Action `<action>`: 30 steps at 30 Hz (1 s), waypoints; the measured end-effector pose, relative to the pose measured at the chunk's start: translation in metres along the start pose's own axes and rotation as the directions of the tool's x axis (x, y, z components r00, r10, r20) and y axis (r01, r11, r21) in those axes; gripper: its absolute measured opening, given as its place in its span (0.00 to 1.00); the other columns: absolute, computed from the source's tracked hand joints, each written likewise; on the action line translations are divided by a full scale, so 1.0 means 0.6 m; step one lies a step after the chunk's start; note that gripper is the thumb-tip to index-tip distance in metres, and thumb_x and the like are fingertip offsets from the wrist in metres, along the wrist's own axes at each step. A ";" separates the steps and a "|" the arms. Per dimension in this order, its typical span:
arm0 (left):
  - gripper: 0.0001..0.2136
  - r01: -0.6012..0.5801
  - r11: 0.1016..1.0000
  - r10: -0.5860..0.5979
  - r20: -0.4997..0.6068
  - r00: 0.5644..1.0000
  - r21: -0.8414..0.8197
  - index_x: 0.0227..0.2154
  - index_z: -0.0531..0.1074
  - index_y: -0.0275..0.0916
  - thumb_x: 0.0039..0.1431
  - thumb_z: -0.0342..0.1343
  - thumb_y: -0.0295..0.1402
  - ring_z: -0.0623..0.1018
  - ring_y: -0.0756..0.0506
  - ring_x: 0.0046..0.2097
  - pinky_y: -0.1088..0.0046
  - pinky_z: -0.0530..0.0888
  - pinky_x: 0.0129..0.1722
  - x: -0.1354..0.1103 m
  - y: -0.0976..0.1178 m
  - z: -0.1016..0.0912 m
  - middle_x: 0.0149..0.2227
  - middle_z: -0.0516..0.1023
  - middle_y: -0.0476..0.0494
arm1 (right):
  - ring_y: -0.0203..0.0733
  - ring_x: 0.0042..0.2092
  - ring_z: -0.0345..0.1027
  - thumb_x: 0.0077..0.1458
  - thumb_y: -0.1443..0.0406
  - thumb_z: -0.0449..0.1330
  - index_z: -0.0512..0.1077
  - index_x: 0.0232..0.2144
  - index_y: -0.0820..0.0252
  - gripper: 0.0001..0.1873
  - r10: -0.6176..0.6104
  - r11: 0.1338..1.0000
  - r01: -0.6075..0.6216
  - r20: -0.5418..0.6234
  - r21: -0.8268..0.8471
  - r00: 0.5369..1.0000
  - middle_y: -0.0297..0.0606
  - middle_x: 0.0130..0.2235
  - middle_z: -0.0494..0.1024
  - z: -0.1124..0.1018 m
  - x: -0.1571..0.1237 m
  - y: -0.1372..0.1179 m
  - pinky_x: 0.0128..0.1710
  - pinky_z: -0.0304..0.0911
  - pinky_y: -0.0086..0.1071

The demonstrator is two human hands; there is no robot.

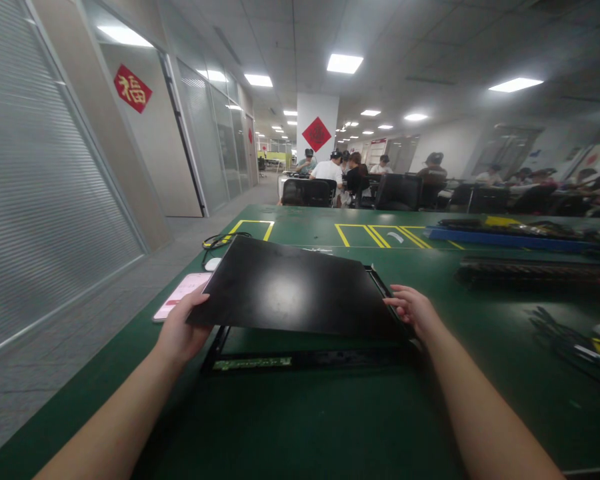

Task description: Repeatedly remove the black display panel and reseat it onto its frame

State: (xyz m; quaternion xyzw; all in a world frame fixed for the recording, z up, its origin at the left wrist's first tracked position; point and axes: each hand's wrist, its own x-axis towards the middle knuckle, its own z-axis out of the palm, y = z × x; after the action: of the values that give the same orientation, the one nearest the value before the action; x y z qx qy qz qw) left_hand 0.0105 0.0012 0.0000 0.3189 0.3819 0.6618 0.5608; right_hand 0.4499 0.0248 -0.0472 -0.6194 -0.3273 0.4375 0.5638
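Observation:
A thin, glossy black flat panel [285,287], which looks like a display panel, is tilted above a black rectangular frame [350,357] on the table. My left hand [186,323] grips the panel's left edge, thumb on top and fingers underneath, holding that side up. My right hand [414,310] is at the panel's right edge, fingertips against it and some fingers stretched over the frame's right side. The panel's right end sits low, close to the frame. A green circuit board strip [253,363] lies along the frame's near side. The panel hides most of the frame's inside.
The green table [300,427] has yellow tape markings. A phone [180,297], a white mouse [213,264] and a black cable [211,241] lie at left. Dark strips, a blue tray [505,239] and cables [575,350] lie at right. Several people sit beyond the table.

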 end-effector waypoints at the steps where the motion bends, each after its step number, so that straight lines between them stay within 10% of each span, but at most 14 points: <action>1: 0.19 0.005 1.000 -0.005 0.000 1.000 0.006 0.40 0.79 0.36 0.40 0.61 0.27 0.82 0.40 0.39 0.73 0.78 0.30 0.001 -0.002 -0.001 0.37 0.85 0.43 | 0.33 0.17 0.58 0.44 0.65 0.64 0.72 0.44 0.61 0.22 -0.003 1.000 0.003 -0.009 -0.004 1.000 0.46 0.28 0.82 -0.001 0.001 0.001 0.13 0.46 0.25; 30: 0.19 0.089 0.995 -0.090 0.036 0.995 0.043 0.39 0.81 0.37 0.38 0.65 0.27 0.83 0.38 0.43 0.74 0.77 0.31 0.001 -0.033 0.003 0.42 0.86 0.42 | 0.32 0.17 0.56 0.43 0.64 0.62 0.74 0.30 0.59 0.08 -0.084 0.982 0.053 -0.168 -0.180 0.982 0.42 0.23 0.79 -0.008 0.001 0.003 0.15 0.46 0.26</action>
State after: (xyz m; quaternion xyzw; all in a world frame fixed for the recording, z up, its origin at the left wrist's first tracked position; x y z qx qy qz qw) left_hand 0.0216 0.0038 -0.0163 0.3257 0.3988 0.6218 0.5902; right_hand 0.4543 0.0231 -0.0492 -0.6907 -0.3351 0.3313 0.5485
